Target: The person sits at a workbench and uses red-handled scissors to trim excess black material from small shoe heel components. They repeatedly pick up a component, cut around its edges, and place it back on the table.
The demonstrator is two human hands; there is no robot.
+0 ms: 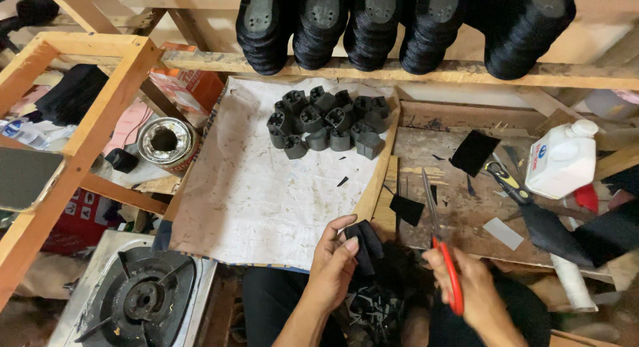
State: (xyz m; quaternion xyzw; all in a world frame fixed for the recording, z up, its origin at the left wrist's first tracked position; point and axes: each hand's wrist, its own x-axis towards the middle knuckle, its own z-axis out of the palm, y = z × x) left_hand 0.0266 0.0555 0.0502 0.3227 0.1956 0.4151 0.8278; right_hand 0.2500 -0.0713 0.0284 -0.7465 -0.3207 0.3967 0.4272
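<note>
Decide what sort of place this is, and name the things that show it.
Probably a small shoemaking workshop: stacks of black shoe soles line a rough wooden shelf, black moulded heel blocks lie on a paper-covered board, and red-handled scissors are in the right hand.

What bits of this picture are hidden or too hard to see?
- Head view: the black piece in the left hand is half covered by its fingers.
- The scissors handles are hidden inside the right hand.
- The black stacks on the shelf are cut off by the top edge.
- The white bottle label is too small to make out.
</note>
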